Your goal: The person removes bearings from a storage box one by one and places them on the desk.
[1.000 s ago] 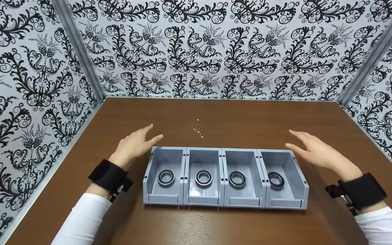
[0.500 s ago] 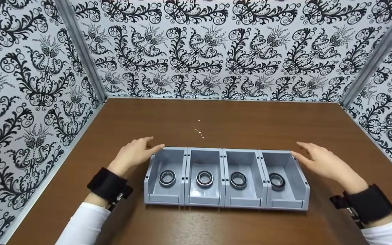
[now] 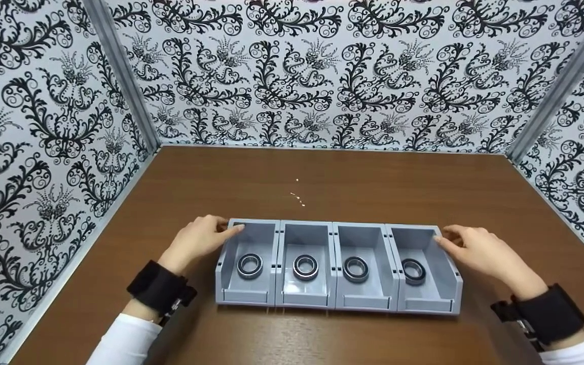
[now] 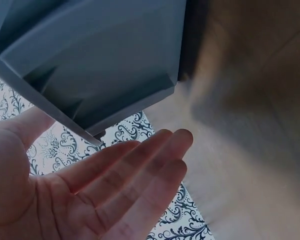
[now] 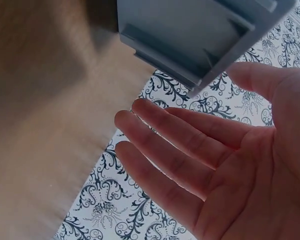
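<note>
Several light grey plastic storage bins stand side by side in a row. In each lies one black-and-silver ball bearing, from the leftmost bearing (image 3: pixel 250 276) to the rightmost bearing (image 3: pixel 414 282). My left hand (image 3: pixel 198 239) is at the back left corner of the leftmost bin (image 3: pixel 244 296), its thumb over the rim. At the opposite end, my right hand (image 3: pixel 484 253) has its thumb at the rim of the rightmost bin (image 3: pixel 428 305). Both wrist views show extended fingers apart from the bin walls: left fingers (image 4: pixel 135 182), right fingers (image 5: pixel 172 145). Thumb contact is unclear.
The bins stand on a brown wooden table (image 3: pixel 373 187). Small pale marks (image 3: pixel 299 198) show on its surface behind them. Patterned black-and-white panels (image 3: pixel 317 76) enclose the back and sides, with grey posts (image 3: pixel 124 76) at the corners.
Both hands have come down and nearer, from beyond the row's back corners to its two end bins. The bins and bearings stay in place; the head view shifted slightly.
</note>
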Available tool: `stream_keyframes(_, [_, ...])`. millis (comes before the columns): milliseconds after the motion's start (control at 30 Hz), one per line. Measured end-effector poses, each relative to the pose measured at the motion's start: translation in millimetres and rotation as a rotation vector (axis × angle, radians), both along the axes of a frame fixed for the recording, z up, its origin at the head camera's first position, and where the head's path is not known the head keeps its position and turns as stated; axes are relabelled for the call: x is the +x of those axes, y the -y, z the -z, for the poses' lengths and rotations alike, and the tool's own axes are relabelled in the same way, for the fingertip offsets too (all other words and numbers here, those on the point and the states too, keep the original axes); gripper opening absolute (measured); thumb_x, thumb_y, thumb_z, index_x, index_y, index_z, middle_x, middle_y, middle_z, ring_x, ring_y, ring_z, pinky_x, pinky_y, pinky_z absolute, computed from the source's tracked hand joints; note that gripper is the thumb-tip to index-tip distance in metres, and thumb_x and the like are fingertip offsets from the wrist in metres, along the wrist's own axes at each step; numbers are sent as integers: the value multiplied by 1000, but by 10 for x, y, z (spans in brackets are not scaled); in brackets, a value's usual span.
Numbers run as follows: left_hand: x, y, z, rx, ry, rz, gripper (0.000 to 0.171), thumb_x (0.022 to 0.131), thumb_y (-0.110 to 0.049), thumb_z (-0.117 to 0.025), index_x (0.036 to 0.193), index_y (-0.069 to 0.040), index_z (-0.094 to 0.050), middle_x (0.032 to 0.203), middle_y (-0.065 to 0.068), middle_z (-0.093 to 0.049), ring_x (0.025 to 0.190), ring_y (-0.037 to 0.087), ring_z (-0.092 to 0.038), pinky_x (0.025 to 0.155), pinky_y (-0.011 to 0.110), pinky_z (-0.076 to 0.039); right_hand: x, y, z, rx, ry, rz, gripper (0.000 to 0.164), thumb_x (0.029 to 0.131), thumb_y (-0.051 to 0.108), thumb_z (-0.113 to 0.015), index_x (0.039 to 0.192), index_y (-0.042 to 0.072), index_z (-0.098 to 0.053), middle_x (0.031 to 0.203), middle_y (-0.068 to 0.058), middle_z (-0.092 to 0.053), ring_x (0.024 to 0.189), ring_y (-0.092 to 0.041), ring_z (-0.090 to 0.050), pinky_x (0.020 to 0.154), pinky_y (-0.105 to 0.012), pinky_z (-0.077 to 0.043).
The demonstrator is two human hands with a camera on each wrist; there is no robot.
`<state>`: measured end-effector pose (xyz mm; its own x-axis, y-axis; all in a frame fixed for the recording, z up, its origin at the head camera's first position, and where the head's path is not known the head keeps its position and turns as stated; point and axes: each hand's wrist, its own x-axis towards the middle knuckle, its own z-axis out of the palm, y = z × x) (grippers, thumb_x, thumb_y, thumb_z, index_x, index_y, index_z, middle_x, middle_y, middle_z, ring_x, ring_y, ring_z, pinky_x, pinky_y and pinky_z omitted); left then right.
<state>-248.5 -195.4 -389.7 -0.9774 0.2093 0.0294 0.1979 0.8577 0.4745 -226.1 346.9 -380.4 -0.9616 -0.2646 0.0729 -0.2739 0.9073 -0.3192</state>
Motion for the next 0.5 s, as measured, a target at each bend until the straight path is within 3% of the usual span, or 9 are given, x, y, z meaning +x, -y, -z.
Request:
stream_keyframes(233, [65, -1, 33, 13, 20, -12, 47, 101, -51, -63, 108, -7, -78, 78, 1, -62, 74, 21, -59, 65, 40, -45, 32, 11, 44, 8, -9, 8, 49, 105, 35, -62, 122, -10, -69, 100, -17, -77, 93, -39, -74, 82, -61, -55])
stream_keyframes(400, [98, -10, 70, 21, 21, -22, 44, 101, -49, -64, 81, -11, -69, 65, -2, -47, 63, 17, -51, 60, 34, -37, 44, 14, 74, 17, -12, 8, 48, 105, 36, -61, 119, -9, -71, 97, -14, -77, 87, -35, -74, 78, -59, -55])
stream_keyframes(500, [121, -21, 91, 28, 14, -25, 46, 101, -48, -65, 71, -13, -61, 63, -4, -44, 61, 15, -47, 58, 33, -35, 50, 17, 95, 21, -25, 9, 44, 104, 36, -63, 114, -6, -73, 88, -7, -74, 77, -25, -69, 70, -51, -54])
